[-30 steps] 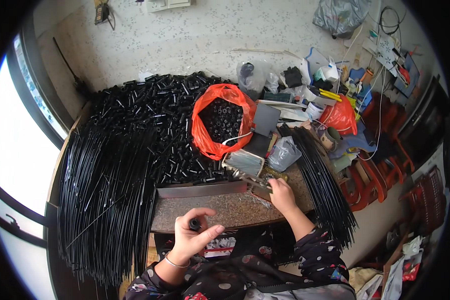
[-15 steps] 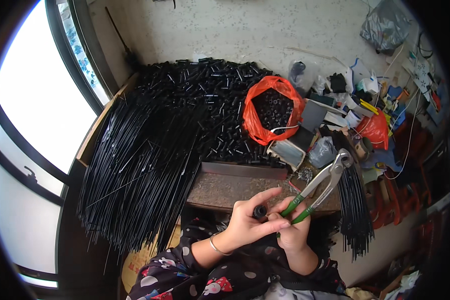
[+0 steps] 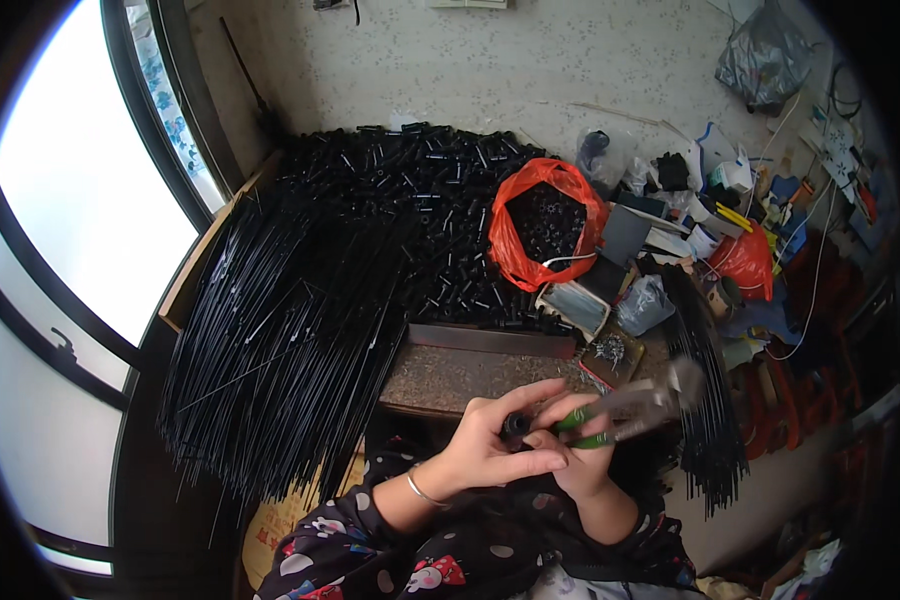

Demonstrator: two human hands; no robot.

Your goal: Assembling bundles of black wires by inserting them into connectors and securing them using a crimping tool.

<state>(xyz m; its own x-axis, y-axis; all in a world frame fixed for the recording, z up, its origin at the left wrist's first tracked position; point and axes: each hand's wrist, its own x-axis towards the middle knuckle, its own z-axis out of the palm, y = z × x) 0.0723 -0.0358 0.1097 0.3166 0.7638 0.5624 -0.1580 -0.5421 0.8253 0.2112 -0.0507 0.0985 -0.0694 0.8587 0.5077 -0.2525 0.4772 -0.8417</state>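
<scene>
My left hand [image 3: 482,448] is wrapped round a short black tubular piece [image 3: 516,425], whose hollow round end faces up between the thumb and fingers. Close beside it, my right hand [image 3: 582,462] grips a pair of pliers [image 3: 642,395] by its green handles. The metal head of the pliers points up and right, smeared by motion. The handles look a little apart. Both hands meet in front of the bench edge, with their fingertips touching or nearly so. Whether the right fingers also hold something small is hidden.
A large heap of black tubular pieces [image 3: 440,190] covers the bench. Long black rods [image 3: 280,350] hang over its left edge; another bundle [image 3: 705,400] hangs at right. A red plastic bag [image 3: 507,245] holds black parts. Small metal bits [image 3: 610,350] lie near the pliers. Clutter fills the right.
The pliers have swung down and to the right, their head now lower and blurred. The left hand keeps the black tubular piece and has shifted only slightly.
</scene>
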